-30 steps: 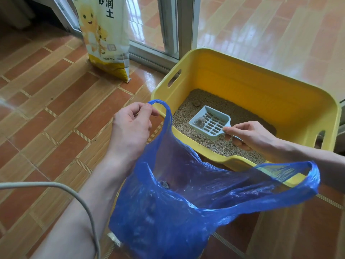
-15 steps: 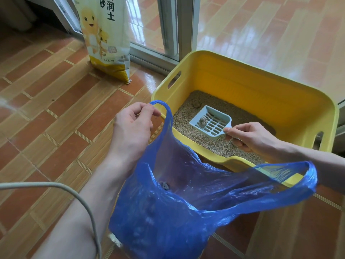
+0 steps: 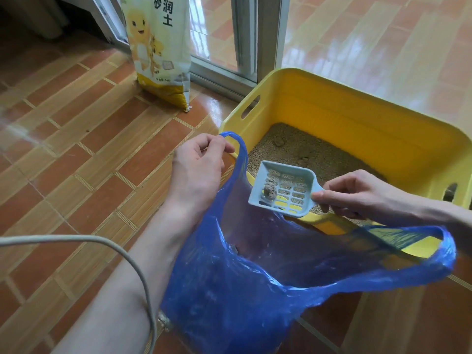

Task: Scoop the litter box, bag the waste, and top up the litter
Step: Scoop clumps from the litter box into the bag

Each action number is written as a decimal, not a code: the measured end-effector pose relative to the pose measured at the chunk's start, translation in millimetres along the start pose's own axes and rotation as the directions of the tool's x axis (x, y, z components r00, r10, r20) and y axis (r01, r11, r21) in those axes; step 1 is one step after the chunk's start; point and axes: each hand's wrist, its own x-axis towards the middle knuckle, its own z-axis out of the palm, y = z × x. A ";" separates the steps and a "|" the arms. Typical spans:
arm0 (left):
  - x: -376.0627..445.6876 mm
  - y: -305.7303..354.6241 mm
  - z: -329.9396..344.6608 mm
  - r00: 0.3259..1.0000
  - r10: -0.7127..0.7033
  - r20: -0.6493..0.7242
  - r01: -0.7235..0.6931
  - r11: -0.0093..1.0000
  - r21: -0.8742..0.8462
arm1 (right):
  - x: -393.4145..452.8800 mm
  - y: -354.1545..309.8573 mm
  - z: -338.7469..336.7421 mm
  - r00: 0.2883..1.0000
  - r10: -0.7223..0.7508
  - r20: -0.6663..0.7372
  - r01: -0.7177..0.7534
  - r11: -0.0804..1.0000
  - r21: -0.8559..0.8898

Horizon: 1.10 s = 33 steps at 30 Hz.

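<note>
My left hand [image 3: 196, 169] pinches one handle loop of the single blue plastic bag [image 3: 255, 290], holding its mouth open just in front of the litter box's near rim; the bag's other handle [image 3: 408, 238] droops free to the right. My right hand [image 3: 357, 192] grips the handle of the one pale blue slotted scoop [image 3: 283, 191], thumb on top, fingers curled beneath. The scoop hangs over the box's near left corner, its front edge above the bag's mouth, and carries one grey clump [image 3: 269, 192] near its left side. One yellow litter box [image 3: 357, 123] stands on the tiled floor [image 3: 76, 149], against the sliding door frame [image 3: 270, 34], with litter [image 3: 306, 154] across its bottom. In that litter I count two more clumps: one [image 3: 279, 141] near the far left corner, one [image 3: 304, 157] toward the middle. One sack of litter [image 3: 158, 47] stands upright on the floor left of the box. One grey cable [image 3: 102, 246] crosses my left forearm.
</note>
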 end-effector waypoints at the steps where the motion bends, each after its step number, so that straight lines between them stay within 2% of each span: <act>1: -0.1 0.5 0.2 1.000 -0.001 0.000 0.001 1.000 -0.004 | -1.6 -4.7 -0.6 1.000 -0.006 0.008 0.006 0.999 -0.036; 4: -0.1 1.1 1.4 1.000 0.007 0.002 -0.007 1.000 0.001 | -5.0 -18.5 -1.5 0.998 -0.018 0.054 0.026 0.988 -0.152; 6: -0.3 1.2 1.8 1.000 0.013 0.000 -0.013 1.000 0.007 | -5.3 -28.4 1.2 0.995 -0.020 0.095 0.048 0.952 -0.304; 9: -0.2 1.5 2.1 1.000 0.017 -0.001 -0.017 1.000 0.007 | -0.1 -38.5 11.9 0.997 -0.014 0.082 0.054 0.860 -0.507; 13: -0.3 1.7 1.6 1.000 0.020 -0.003 -0.020 1.000 0.013 | 12.5 -47.8 35.8 0.997 -0.003 0.078 0.055 0.731 -0.680; 17: -1.1 1.2 1.9 1.000 0.017 0.010 -0.017 1.000 0.015 | 27.8 -45.9 64.8 0.998 -0.053 0.021 0.046 0.538 -0.841; 21: -0.9 0.6 2.6 1.000 0.016 0.012 -0.016 1.000 0.015 | 37.3 -41.6 85.9 0.991 -0.121 0.062 0.102 0.353 -0.930; 27: 0.1 -3.2 0.5 1.000 0.010 0.018 -0.010 1.000 0.005 | 35.1 -38.8 90.1 0.980 -0.166 0.107 0.131 0.143 -0.981; 29: 0.8 -5.3 -0.2 1.000 0.006 0.013 -0.007 1.000 0.016 | 32.4 -36.5 88.4 0.972 -0.191 0.135 0.157 0.101 -0.982; 33: 1.0 -6.5 1.5 1.000 0.012 0.020 -0.012 1.000 0.020 | 24.7 -33.5 83.7 0.964 -0.212 0.158 0.179 0.086 -0.980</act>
